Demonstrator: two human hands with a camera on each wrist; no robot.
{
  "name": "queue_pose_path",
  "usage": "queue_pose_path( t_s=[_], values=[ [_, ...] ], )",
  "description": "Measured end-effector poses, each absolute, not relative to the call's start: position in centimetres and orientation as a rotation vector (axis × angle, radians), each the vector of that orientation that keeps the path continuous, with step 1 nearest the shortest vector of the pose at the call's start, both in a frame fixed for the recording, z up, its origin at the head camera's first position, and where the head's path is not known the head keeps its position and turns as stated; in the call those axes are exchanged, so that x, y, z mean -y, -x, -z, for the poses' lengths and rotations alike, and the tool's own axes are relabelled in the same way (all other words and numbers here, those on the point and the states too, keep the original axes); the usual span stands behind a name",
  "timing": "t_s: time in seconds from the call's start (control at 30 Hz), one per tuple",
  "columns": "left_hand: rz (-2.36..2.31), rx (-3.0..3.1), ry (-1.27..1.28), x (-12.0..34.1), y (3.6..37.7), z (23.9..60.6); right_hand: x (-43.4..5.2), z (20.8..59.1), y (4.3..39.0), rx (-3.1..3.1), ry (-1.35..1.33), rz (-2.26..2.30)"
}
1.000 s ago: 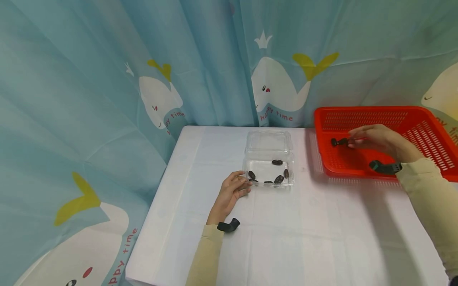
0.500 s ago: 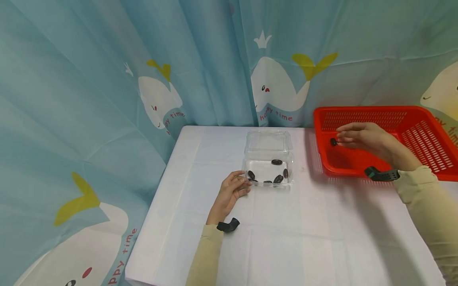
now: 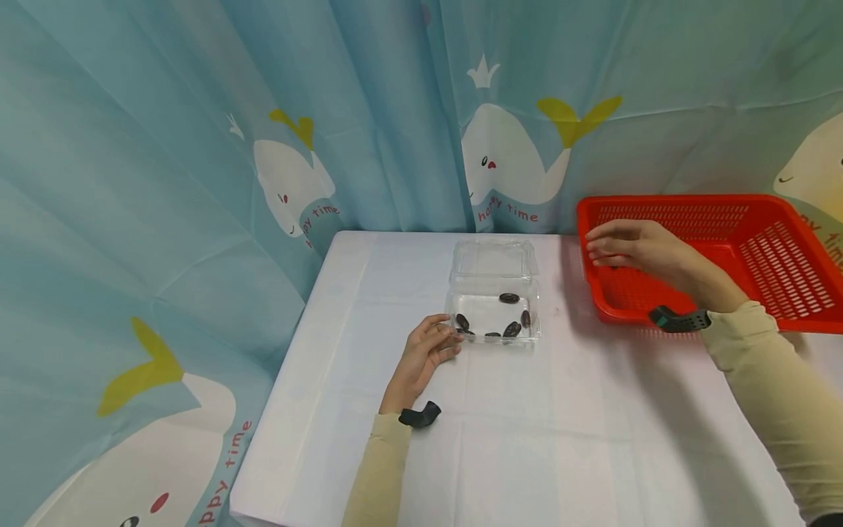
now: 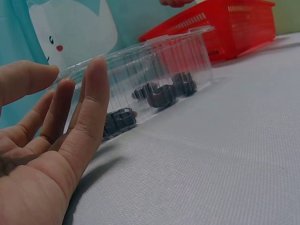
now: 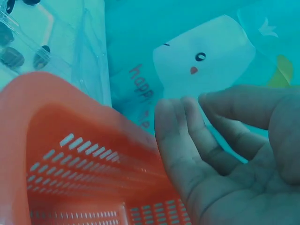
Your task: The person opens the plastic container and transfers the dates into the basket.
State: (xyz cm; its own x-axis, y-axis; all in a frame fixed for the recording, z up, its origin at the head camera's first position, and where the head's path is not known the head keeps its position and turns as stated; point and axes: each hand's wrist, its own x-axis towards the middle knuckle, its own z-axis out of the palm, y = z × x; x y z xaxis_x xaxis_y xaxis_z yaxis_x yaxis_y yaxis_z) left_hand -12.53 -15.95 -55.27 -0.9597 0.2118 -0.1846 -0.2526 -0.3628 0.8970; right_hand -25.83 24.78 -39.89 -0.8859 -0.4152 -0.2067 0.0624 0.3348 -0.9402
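My left hand [image 3: 421, 359] touches the front left corner of a clear plastic clamshell box [image 3: 494, 289], its fingers fairly straight in the left wrist view. The box lies with its lid back. Several dark, oval, wrinkled pieces that look like dates [image 3: 509, 298] lie inside. Over the left part of the red basket [image 3: 777, 322] hovers my right hand [image 3: 652, 252]. Its thumb and fingertips are close together in the right wrist view, with no object visible between them. Whether a date is hidden behind the fingertips cannot be seen. A small dark bit [image 3: 615, 266] shows below that hand.
A white cloth [image 3: 514, 439] covers the table. Behind it hangs a blue curtain [image 3: 395, 110] with printed whales. The basket's slotted walls rise at the table's right, a short way from the box.
My right hand has moved left across the basket towards its left rim. One of two dark pieces near its fingertips is no longer visible. My left hand has stayed at the box.
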Motion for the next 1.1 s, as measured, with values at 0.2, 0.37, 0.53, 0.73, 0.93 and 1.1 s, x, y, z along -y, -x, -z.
queue_pose_path(
  t_s=[0.2, 0.37, 0.53, 0.73, 0.93, 1.1],
  values=[
    [-2.395, -1.566, 0.055, 15.9, 12.6, 55.2, -22.8, 39.9, 26.0, -2.172, 0.385, 1.486],
    [-2.392, -1.563, 0.056, 15.9, 12.6, 55.3, -21.4, 40.3, 26.3, -2.157, 0.469, 1.403],
    [-2.398, -1.562, 0.043, 15.9, 12.6, 55.4, -19.9, 40.8, 26.4, -2.096, 0.540, 1.363],
    [-2.408, -1.550, 0.038, 15.8, 12.6, 55.2, -18.1, 41.9, 26.6, -2.007, 0.610, 1.324],
    [-2.403, -1.559, 0.039, 15.8, 12.6, 55.3, -16.2, 42.8, 26.8, -1.940, 0.646, 1.249],
    [-2.418, -1.544, 0.045, 15.8, 12.7, 55.3, -14.6, 43.6, 26.8, -1.881, 0.654, 1.212]
  ],
)
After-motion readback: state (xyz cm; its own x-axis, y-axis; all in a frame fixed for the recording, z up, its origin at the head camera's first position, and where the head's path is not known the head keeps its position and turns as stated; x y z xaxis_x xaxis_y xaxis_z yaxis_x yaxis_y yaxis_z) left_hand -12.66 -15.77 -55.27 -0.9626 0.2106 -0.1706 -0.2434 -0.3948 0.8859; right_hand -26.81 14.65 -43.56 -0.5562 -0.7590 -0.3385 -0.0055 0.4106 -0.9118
